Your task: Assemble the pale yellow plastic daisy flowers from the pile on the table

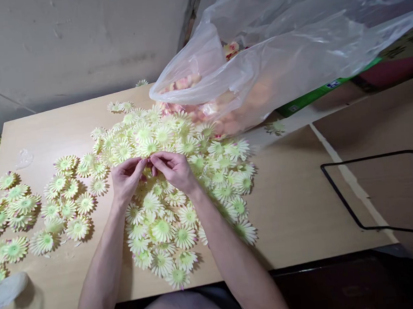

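Above a heap of pale yellow-green artificial flowers (162, 229), my left hand (126, 178) and my right hand (174, 170) meet fingertip to fingertip. Both are closed in a pinch, thumbs against index fingers. Between them is what looks like an artificial flower, mostly hidden by the fingers; only a small purple-tinged bit shows. The heaped flowers have green centres and narrow petals, some with purple tips. They lie around and beneath both hands. To the left, a looser group of the same flowers (78, 227) is spread over the tabletop (293, 205).
A translucent plastic bag (257, 72) holding pink and peach flower pieces lies open behind the heap. A black metal frame (334, 188) is at the right, over cardboard. A white wrapped object (10, 292) stands at the front left. A grey wall (74, 46) borders the back.
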`<state>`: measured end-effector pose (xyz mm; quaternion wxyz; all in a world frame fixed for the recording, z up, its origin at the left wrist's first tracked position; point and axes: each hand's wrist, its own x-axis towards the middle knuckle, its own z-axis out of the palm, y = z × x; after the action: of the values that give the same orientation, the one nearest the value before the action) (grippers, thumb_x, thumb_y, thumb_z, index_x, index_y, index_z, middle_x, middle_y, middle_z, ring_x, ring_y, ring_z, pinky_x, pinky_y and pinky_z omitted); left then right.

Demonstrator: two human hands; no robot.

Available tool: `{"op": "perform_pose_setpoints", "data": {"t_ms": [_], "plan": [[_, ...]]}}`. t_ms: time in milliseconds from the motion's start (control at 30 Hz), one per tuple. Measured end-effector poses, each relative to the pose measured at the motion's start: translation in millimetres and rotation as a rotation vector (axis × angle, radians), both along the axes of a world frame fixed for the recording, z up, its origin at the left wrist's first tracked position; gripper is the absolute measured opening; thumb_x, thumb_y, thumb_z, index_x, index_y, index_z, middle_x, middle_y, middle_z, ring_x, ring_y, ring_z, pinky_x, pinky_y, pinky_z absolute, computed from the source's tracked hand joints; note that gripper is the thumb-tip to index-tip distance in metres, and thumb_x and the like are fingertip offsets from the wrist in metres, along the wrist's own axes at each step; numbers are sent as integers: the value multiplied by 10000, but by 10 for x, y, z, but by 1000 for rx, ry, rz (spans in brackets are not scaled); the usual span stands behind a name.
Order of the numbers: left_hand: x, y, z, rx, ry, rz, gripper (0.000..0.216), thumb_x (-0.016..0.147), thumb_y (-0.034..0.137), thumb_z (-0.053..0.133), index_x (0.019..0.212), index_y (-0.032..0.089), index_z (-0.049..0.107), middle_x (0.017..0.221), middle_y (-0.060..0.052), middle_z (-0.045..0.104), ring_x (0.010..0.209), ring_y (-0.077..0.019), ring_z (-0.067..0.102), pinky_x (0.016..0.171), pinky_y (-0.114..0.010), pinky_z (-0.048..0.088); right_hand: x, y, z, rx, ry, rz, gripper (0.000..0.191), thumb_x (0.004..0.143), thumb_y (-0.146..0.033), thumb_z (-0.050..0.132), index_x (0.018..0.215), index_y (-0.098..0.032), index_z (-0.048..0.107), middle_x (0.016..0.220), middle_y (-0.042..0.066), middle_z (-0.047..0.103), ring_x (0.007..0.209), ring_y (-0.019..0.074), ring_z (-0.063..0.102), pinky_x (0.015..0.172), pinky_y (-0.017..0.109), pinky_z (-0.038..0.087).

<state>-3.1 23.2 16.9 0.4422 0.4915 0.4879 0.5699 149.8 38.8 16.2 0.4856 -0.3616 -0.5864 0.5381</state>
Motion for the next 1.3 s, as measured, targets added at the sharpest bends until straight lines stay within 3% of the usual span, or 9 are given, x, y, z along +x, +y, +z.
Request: {"op": "perform_pose_setpoints", "data": {"t_ms": [1300], "plan": [[-11, 3, -30, 0, 22, 14, 243, 741, 361, 774, 864, 152, 766, 758, -56, 762, 547, -125, 681, 463, -190, 564, 15, -2, 9, -12, 5, -10, 242, 840, -410, 682, 919, -186, 730, 633, -1, 639, 578, 121, 603, 535, 237, 498]]}}
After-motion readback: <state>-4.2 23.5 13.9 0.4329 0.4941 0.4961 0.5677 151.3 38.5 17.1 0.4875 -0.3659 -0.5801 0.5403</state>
